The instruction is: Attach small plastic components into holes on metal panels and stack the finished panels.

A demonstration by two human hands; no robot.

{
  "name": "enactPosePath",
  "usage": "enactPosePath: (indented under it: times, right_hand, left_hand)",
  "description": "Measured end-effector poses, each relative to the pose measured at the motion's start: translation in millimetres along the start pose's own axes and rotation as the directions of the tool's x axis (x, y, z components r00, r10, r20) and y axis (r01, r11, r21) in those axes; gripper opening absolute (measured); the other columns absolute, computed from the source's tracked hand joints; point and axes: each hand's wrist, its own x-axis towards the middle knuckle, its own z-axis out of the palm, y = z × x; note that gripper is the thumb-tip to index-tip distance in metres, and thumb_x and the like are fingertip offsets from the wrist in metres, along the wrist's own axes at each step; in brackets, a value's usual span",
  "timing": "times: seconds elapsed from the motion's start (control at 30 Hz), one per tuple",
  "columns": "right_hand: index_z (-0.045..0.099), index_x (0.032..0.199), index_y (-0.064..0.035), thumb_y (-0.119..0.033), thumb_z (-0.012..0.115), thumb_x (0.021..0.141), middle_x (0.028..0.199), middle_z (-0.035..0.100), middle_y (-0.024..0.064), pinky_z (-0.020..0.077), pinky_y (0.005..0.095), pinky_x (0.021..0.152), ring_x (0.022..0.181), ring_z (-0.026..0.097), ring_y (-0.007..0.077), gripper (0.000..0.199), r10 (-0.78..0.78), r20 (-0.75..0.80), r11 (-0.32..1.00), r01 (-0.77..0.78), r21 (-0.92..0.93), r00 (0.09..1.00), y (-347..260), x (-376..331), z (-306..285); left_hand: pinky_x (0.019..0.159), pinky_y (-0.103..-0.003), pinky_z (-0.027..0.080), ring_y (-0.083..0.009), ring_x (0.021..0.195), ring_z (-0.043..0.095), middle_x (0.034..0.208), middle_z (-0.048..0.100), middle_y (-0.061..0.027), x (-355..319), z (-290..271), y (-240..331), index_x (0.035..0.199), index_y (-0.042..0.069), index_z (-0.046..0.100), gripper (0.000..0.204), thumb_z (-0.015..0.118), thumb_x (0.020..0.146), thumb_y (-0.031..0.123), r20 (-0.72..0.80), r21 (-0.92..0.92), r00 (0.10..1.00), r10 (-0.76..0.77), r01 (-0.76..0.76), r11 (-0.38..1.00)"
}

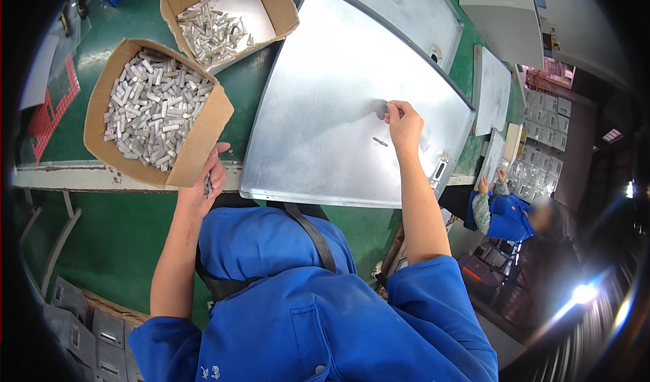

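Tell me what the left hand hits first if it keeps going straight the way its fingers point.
Most likely the near cardboard box of small metal pieces: the left hand points up and away, its fingertips already at the box's front corner, though actual contact is unclear.

Two cardboard boxes (157, 111) (229, 18) sitting beyond the left hand (205, 180), each holding uncounted small metal pieces, one large metal sheet (338, 104) lying under the right hand (404, 123)

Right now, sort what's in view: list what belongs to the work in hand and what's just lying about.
In use:
- right hand pinching a small part on the metal sheet
- left hand holding small metal pieces
- near box of metal pieces by the left hand
- loose piece on the sheet

Lying about:
- far box of metal pieces
- grey panels at right
- red pad at left
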Motion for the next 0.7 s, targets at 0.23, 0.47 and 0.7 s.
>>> enactPosePath:
  times: [0.23,0.47,0.7]
  right_hand:
    - [0.06,0.084,0.0022,-0.007,0.054,0.078,0.067,0.062,0.0112,0.0474,0.0241,0.058,0.062,0.061,0.015,0.013,-0.008,0.0,0.994,0.008,0.113,1.0,0.4,-4.2,-4.2]
    - [0.06,0.084,0.0031,-0.007,0.053,0.078,0.066,0.062,0.0114,0.0476,0.0237,0.057,0.06,0.061,0.0147,0.014,-0.037,0.013,0.999,0.036,0.031,0.999,-1.8,-3.4,-3.9]
    - [0.061,0.083,0.003,-0.008,0.054,0.078,0.065,0.062,0.0113,0.0475,0.0232,0.057,0.058,0.061,0.0144,0.014,0.001,0.02,0.999,-0.001,0.037,1.0,-2.3,-1.3,-3.4]
  left_hand:
    - [0.033,-0.017,0.023,-0.0064,0.042,0.033,0.053,0.034,0.0005,-0.4,-2.6,0.2,0.104,-0.005,0.045,0.03,0.048,0.086,0.018,0.023,-0.025,1.0,-0.017,0.018,1.0]
    - [0.03,-0.017,0.023,-0.0063,0.041,0.033,0.053,0.033,0.0003,0.9,-5.7,-2.3,0.103,-0.006,0.045,0.028,0.045,0.086,0.016,0.028,-0.042,0.999,-0.023,0.024,0.999]
    - [0.033,-0.017,0.023,-0.0059,0.043,0.034,0.053,0.035,0.0011,0.1,-8.1,-2.3,0.104,-0.004,0.046,0.03,0.05,0.084,0.018,0.05,-0.062,0.998,-0.033,0.036,0.997]
